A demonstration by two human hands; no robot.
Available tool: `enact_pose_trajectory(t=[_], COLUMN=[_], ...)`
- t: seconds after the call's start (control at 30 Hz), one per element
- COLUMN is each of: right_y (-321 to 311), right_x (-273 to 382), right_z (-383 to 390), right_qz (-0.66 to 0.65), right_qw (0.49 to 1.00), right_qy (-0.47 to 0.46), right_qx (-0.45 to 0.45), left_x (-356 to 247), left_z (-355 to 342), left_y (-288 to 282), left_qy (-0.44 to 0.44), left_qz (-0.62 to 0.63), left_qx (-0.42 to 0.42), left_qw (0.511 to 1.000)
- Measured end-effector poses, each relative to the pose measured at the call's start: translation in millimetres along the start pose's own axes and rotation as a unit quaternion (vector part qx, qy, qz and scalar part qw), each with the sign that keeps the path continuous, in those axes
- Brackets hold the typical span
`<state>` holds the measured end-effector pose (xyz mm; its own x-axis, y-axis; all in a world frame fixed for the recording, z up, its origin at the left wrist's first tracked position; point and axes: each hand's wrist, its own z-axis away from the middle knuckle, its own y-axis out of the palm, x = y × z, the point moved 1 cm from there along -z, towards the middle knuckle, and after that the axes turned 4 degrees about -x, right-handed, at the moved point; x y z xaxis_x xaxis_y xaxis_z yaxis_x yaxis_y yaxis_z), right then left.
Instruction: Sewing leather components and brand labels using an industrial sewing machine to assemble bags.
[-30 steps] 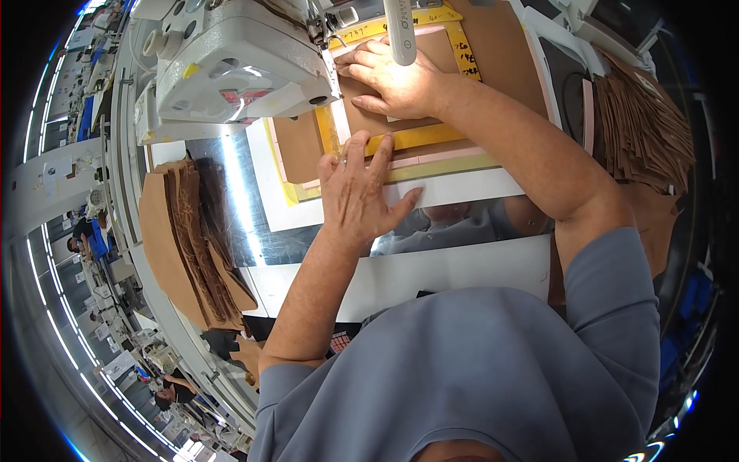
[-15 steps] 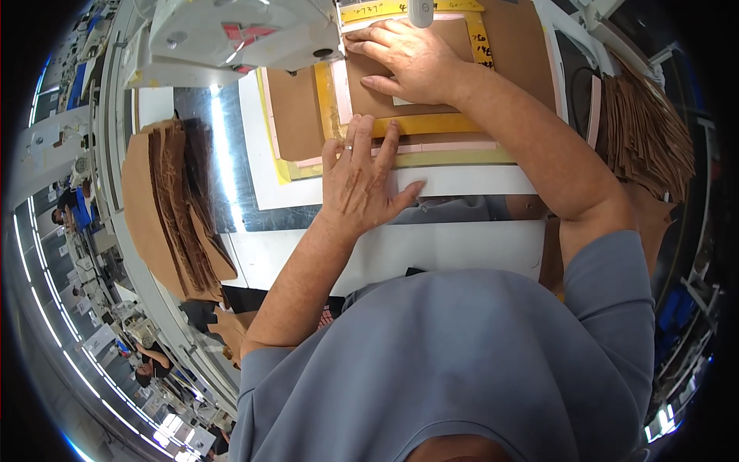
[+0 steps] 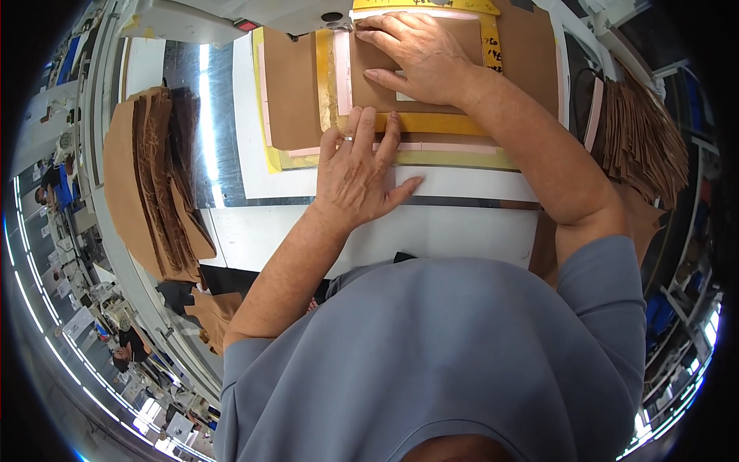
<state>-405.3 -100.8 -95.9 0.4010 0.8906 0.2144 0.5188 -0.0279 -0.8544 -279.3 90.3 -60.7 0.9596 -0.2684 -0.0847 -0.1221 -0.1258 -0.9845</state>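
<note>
My left hand (image 3: 356, 169) lies palm down with fingers spread and the thumb out to the right. Its fingertips rest at the near left corner of a yellow template frame (image 3: 439, 123) with handwritten marks. Inside the frame is a brown panel (image 3: 466, 42), on which my right hand (image 3: 422, 60) presses with fingers stretched forward. Those fingertips reach the panel's far left, close to the sewing machine head (image 3: 254, 17). Pink strips (image 3: 343, 77) edge the panel. A small pale patch shows partly under my right hand. Neither hand grasps anything.
A white sheet (image 3: 462, 182) lies under the template on a metal worktop (image 3: 221, 92). Stacks of brown pieces stand at the left (image 3: 142, 185) and right (image 3: 643, 135). The machine head overhangs the far left. Other workstations and people appear along the far left rim.
The view has shifted: the machine head and the left stack appear higher and further left. Both hands stay flat at nearly the same places on the frame and panel.
</note>
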Motion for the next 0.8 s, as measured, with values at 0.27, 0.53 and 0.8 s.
enact_pose_trajectory(t=[0.27,0.53,0.8], right_y=[-4,-4,-4], right_x=[11,12,20], right_z=[7,9,7], right_qz=[0.002,0.001,0.001], right_qw=[1.000,1.000,1.000], right_qy=[0.000,0.004,0.010], right_qx=[0.008,-0.009,-0.019], left_x=[-5,1,56], left_z=[10,-4,-60], left_y=[-2,-17,-1], left_qy=[-0.002,0.003,0.018], left_qz=[0.007,0.021,0.065], left_qx=[0.003,0.030,-0.105], left_qw=[1.000,0.999,0.992])
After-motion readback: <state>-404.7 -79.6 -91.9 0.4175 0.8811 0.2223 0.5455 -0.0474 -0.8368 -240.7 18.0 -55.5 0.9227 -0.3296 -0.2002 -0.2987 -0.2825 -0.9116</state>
